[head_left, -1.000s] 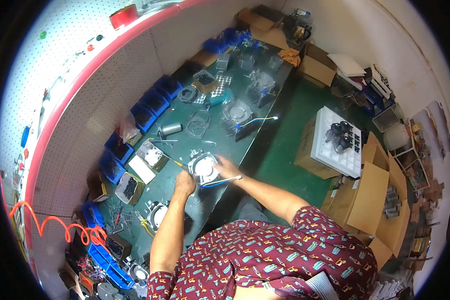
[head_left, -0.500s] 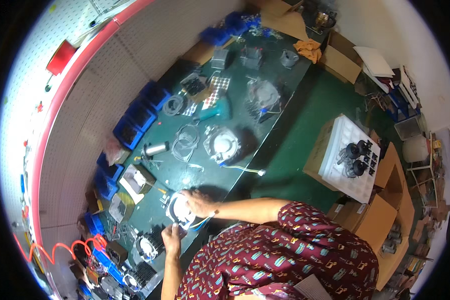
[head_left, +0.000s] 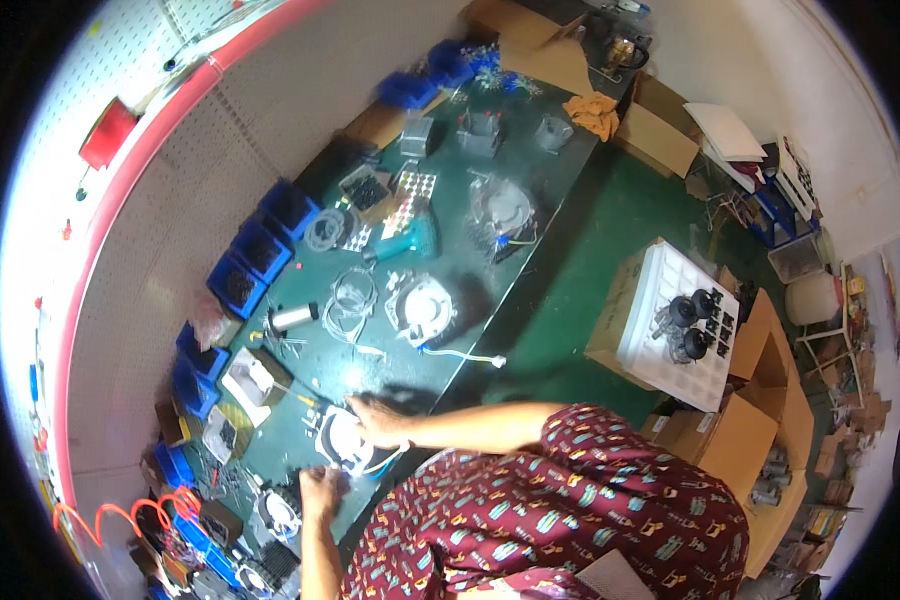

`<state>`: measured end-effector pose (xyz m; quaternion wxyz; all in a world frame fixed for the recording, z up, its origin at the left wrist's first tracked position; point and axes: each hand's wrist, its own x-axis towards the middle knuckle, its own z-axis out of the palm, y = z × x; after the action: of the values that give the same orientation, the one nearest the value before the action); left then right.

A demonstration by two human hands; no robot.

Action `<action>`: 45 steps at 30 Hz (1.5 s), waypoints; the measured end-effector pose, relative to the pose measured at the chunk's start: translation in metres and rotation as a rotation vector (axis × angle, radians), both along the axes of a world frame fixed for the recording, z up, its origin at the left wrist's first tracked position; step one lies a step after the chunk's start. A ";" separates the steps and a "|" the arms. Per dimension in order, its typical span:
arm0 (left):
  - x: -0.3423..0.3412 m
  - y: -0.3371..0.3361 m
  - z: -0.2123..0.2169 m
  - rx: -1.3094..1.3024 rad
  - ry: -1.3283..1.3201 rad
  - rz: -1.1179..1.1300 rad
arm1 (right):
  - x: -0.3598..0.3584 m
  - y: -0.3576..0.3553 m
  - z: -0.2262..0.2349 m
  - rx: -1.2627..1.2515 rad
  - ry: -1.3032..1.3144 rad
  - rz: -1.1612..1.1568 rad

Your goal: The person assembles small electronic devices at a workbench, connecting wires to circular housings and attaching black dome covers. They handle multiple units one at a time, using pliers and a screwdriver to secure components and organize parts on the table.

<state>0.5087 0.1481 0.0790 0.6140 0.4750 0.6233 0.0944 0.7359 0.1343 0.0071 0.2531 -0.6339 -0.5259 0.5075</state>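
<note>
A round metal housing (head_left: 344, 442) with a bright white face lies on the green bench in front of me, coloured wires trailing from its near right side. My right hand (head_left: 378, 421) grips its upper right rim, the fingers bent over the edge. Just off its lower left side is my left hand (head_left: 320, 487), fingers curled in; whatever they may hold is hidden. Close by on the left stands a black finned part with a white round face (head_left: 282, 513). Farther along the bench sits a similar round housing (head_left: 420, 308) with a wire and white plug.
A teal power tool (head_left: 406, 241), coiled grey cable (head_left: 350, 305) and another housing (head_left: 502, 207) occupy the bench beyond. Blue bins (head_left: 235, 284) line the back wall. A red coiled hose (head_left: 150, 513) hangs at left. Right of the bench, a white tray (head_left: 660, 345) rests on a carton.
The whole view has shifted a little. My left hand has drawn slightly left, away from the housing's lower edge. My right hand stays on the housing.
</note>
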 end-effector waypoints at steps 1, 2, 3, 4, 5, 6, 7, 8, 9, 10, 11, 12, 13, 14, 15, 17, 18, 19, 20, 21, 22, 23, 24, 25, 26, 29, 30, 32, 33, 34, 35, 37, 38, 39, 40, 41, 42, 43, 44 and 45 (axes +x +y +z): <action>-0.007 0.009 0.003 0.162 0.207 -0.161 | -0.001 -0.005 0.007 0.070 -0.004 -0.097; -0.016 0.018 -0.006 0.855 0.520 -0.496 | 0.013 -0.003 0.010 0.215 -0.020 -0.124; 0.003 0.033 0.007 0.891 0.500 -0.421 | 0.035 -0.001 0.013 0.354 -0.041 -0.158; 0.028 0.043 0.040 0.663 0.272 -0.218 | 0.057 0.003 0.053 0.299 0.054 -0.183; 0.034 0.058 0.030 0.654 0.166 -0.167 | 0.078 0.006 0.099 0.242 0.149 -0.212; 0.068 0.071 0.035 0.681 0.139 -0.208 | 0.105 0.005 0.112 0.325 0.144 -0.331; 0.101 0.084 0.041 0.611 0.016 -0.268 | 0.128 0.007 0.120 0.412 0.148 -0.449; 0.131 0.093 0.040 0.680 0.038 -0.329 | 0.152 0.010 0.126 0.460 0.092 -0.508; 0.152 0.104 0.030 0.691 -0.027 -0.371 | 0.173 0.017 0.134 0.519 0.031 -0.563; 0.182 0.109 0.030 0.589 -0.035 -0.360 | 0.192 0.022 0.136 0.573 -0.047 -0.593; 0.201 0.119 0.014 0.658 -0.036 -0.403 | 0.208 0.029 0.133 0.629 -0.114 -0.616; 0.219 0.126 -0.001 0.612 -0.025 -0.478 | 0.221 0.035 0.120 0.531 -0.163 -0.664; 0.245 0.129 -0.011 0.565 -0.031 -0.567 | 0.246 0.034 0.089 0.543 -0.239 -0.607; 0.252 0.134 -0.031 0.528 -0.065 -0.536 | 0.246 0.038 0.088 0.452 -0.267 -0.577; 0.258 0.133 -0.048 0.485 -0.105 -0.515 | 0.245 0.036 0.084 0.353 -0.299 -0.557; 0.277 0.120 -0.046 0.341 -0.318 -0.332 | 0.262 0.034 0.041 0.182 -0.307 -0.466; 0.277 0.116 -0.049 0.366 -0.244 -0.312 | 0.262 0.035 0.021 0.182 -0.262 -0.424; 0.276 0.112 -0.053 0.312 -0.274 -0.246 | 0.259 0.038 0.005 0.181 -0.214 -0.383; 0.272 0.107 -0.045 0.312 -0.233 -0.264 | 0.254 0.042 -0.008 0.163 -0.156 -0.386; 0.264 0.106 -0.045 0.421 -0.095 -0.301 | 0.250 0.050 -0.016 0.154 -0.090 -0.374; 0.265 0.094 -0.034 0.292 -0.203 -0.123 | 0.250 0.053 -0.020 0.194 -0.112 -0.354; 0.264 0.085 -0.026 0.209 -0.222 0.005 | 0.247 0.055 -0.021 0.235 -0.124 -0.332; 0.251 0.083 -0.034 0.193 -0.238 -0.068 | 0.246 0.059 -0.025 0.276 -0.148 -0.305; 0.250 0.070 -0.032 0.232 -0.254 0.042 | 0.243 0.062 -0.021 0.290 -0.158 -0.247; 0.253 0.059 -0.027 0.214 -0.224 0.109 | 0.242 0.061 -0.011 0.176 -0.137 -0.195; 0.259 0.047 -0.012 0.024 -0.208 0.181 | 0.237 0.059 -0.027 0.330 -0.211 -0.143; 0.266 0.041 -0.006 0.017 -0.089 0.221 | 0.240 0.053 -0.030 0.277 -0.189 -0.105; 0.270 0.036 -0.012 0.057 -0.068 0.218 | 0.243 0.054 -0.036 0.375 -0.166 -0.113; 0.271 0.033 -0.015 0.076 -0.055 0.212 | 0.243 0.054 -0.040 0.422 -0.151 -0.122; 0.270 0.031 -0.018 0.070 -0.009 0.223 | 0.243 0.054 -0.030 0.275 -0.128 -0.053; 0.269 0.029 -0.020 0.065 -0.022 0.236 | 0.246 0.053 -0.019 0.243 -0.148 -0.029; 0.268 0.027 -0.019 0.061 -0.050 0.248 | 0.249 0.051 -0.004 0.183 -0.195 0.005; 0.270 0.029 -0.017 0.033 -0.026 0.246 | 0.245 0.051 -0.012 0.212 -0.177 -0.026; 0.272 0.030 -0.017 0.033 -0.031 0.244 | 0.246 0.052 -0.016 0.244 -0.187 -0.030; 0.275 0.030 -0.015 0.035 -0.040 0.249 | 0.249 0.050 -0.016 0.280 -0.199 -0.026; 0.277 0.029 -0.012 0.037 -0.048 0.254 | 0.250 0.050 -0.016 0.315 -0.210 -0.023; 0.279 0.029 -0.009 0.064 -0.038 0.251 | 0.249 0.053 -0.016 0.246 -0.162 -0.018; 0.282 0.028 -0.008 0.083 -0.029 0.275 | 0.247 0.057 -0.024 0.274 -0.119 -0.067; 0.266 0.029 -0.028 0.188 0.031 0.179 | 0.247 0.060 -0.019 0.316 -0.105 -0.030; 0.249 0.029 -0.046 0.280 0.089 0.073 | 0.254 0.062 -0.015 0.347 -0.095 -0.002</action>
<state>0.7575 0.1766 0.0332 0.5096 0.5367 0.6475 0.1815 0.9904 0.1960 -0.0079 0.3343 -0.6044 -0.6163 0.3782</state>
